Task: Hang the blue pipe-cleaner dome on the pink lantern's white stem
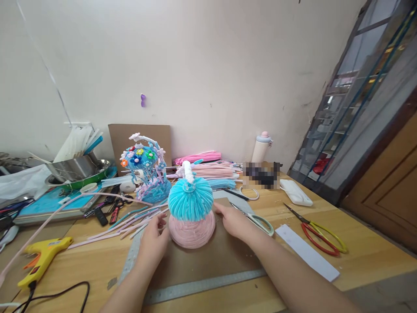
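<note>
A pipe-cleaner piece stands upright on the brown board in front of me. It has a ribbed bright-blue dome (190,200), a coiled pale-pink round base (193,234) and a white wrapped stem (187,171) arching up behind the dome. At the base's left edge is my left hand (153,237), its fingers loosely curved and apart. My right hand (233,219) reaches to the right side, fingertips by the rim of dome and base. Whether either hand presses on the base is hard to tell. Both hands flank the piece without wrapping round it.
Behind stands a flower-covered blue pipe-cleaner piece (148,169). Loose pipe cleaners (140,221) and pink bundles (211,169) lie around. A yellow glue gun (45,258) is at left. Red-and-yellow scissors (321,237), green-handled scissors (260,222) and a white strip (308,252) lie at right. Metal rulers (205,284) edge the board.
</note>
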`<action>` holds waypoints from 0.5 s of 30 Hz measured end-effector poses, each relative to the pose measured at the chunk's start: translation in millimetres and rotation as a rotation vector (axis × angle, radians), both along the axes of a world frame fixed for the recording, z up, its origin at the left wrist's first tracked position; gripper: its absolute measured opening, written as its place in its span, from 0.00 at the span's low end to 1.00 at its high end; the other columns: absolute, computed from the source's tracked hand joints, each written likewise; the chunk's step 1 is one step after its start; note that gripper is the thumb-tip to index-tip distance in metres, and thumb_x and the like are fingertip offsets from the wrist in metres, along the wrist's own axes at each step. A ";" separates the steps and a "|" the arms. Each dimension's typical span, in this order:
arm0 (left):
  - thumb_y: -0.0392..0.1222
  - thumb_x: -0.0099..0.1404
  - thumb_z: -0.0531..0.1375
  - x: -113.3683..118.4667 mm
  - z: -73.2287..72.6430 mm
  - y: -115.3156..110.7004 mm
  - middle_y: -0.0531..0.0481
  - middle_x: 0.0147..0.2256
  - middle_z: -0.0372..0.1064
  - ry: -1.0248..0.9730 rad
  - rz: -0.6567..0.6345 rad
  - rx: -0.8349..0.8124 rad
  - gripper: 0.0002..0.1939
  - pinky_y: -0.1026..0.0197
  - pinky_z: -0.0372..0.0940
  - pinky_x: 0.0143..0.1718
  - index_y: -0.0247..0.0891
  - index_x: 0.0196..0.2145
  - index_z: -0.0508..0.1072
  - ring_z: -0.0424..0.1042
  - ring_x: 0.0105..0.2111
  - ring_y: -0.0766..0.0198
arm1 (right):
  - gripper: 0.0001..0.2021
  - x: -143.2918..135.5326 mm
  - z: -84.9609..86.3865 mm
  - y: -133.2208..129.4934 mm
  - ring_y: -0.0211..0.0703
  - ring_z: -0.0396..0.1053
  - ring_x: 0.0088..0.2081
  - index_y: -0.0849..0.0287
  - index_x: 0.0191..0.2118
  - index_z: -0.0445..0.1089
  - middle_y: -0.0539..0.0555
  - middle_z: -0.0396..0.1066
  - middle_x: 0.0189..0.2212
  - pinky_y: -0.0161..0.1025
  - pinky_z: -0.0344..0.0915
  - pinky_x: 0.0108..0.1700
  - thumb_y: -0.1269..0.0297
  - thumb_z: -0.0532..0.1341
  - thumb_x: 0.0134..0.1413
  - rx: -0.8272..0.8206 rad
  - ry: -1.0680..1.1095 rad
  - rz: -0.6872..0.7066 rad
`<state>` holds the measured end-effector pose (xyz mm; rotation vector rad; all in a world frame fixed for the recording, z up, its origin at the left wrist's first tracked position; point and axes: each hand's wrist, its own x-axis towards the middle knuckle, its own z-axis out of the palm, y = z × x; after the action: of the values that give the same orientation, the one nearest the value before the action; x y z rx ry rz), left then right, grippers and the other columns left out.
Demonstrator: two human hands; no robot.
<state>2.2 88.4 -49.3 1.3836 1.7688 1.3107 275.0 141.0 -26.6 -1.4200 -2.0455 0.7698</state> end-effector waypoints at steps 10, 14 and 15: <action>0.43 0.54 0.58 2.5 6.5 -11.4 0.50 0.30 0.72 -0.042 0.007 -0.085 0.15 0.53 0.61 0.41 0.45 0.41 0.72 0.72 0.36 0.49 | 0.22 -9.7 -6.8 4.2 0.49 0.61 0.57 0.53 0.54 0.67 0.54 0.69 0.54 0.47 0.52 0.60 0.71 0.53 0.53 -0.102 0.277 -0.014; 0.42 0.56 0.57 1.7 5.3 -9.1 0.50 0.30 0.74 -0.108 0.002 -0.075 0.15 0.51 0.63 0.43 0.44 0.42 0.72 0.73 0.38 0.47 | 0.22 -24.2 -13.3 -3.5 0.47 0.68 0.50 0.55 0.54 0.66 0.53 0.73 0.48 0.44 0.61 0.52 0.68 0.52 0.53 -0.230 0.427 0.053; 0.42 0.57 0.56 2.1 4.8 -8.0 0.50 0.30 0.74 -0.124 -0.001 -0.069 0.14 0.51 0.63 0.43 0.43 0.42 0.73 0.73 0.38 0.48 | 0.22 -23.7 -14.6 -5.1 0.46 0.69 0.48 0.55 0.54 0.65 0.53 0.74 0.46 0.44 0.63 0.50 0.68 0.53 0.52 -0.260 0.448 0.049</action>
<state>4.4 80.4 -44.4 1.2380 1.7136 1.2936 251.2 135.9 -41.2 -1.1930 -1.6822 1.2844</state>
